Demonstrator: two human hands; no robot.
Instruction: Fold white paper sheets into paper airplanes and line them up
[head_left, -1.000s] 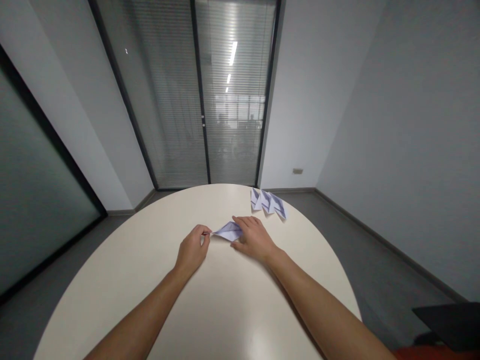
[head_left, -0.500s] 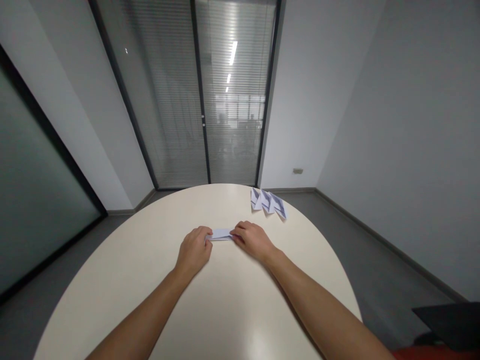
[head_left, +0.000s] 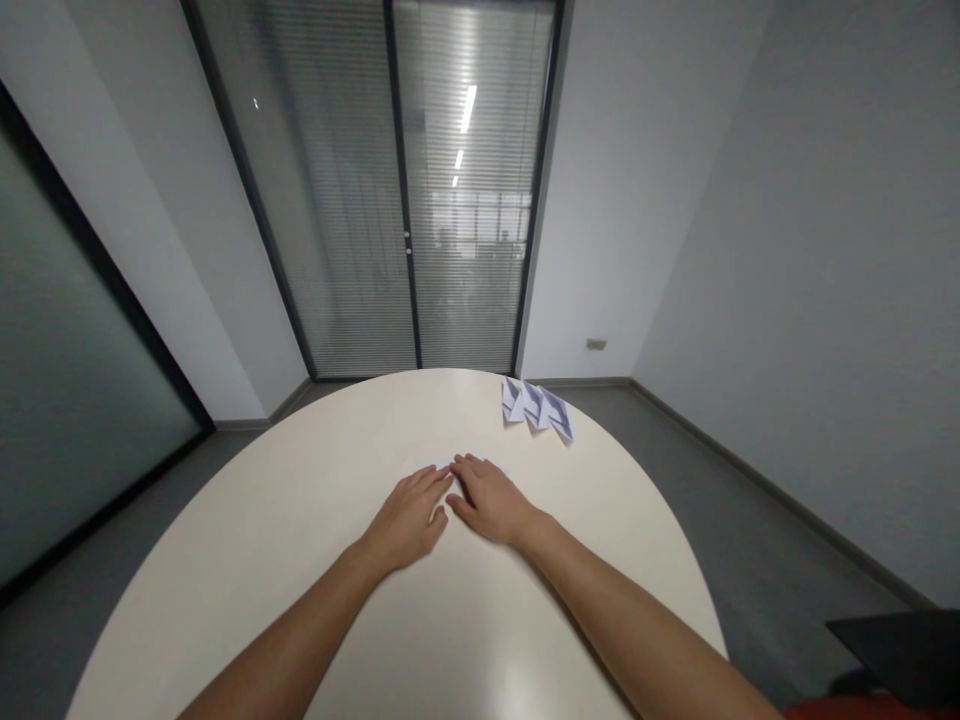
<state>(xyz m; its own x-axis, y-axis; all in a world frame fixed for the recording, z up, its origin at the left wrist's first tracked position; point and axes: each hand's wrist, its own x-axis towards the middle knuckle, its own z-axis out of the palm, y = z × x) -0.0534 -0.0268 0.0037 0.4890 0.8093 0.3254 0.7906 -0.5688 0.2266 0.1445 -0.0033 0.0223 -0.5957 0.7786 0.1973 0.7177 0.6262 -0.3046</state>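
Both my hands lie flat near the middle of the round table, fingertips close together. Beneath them is a folded strip of white paper (head_left: 444, 465), almost wholly covered, with only slivers showing at the fingertips. My left hand (head_left: 410, 515) rests on its left part, fingers stretched out and thumb apart. On its right part lies my right hand (head_left: 491, 500), fingers extended and thumb spread toward the left thumb. Neither hand grips the paper; they touch it from above.
Several folded white paper pieces (head_left: 535, 408) stand in a row at the table's far right edge. The pale round table (head_left: 300, 510) fills the foreground. Glass panels with blinds (head_left: 472, 300) rise behind it. A black object (head_left: 900, 650) with something red shows at the lower right.
My hands have let go of the paper strip's two ends and moved inward. They now lie flat over it, covering most of it.
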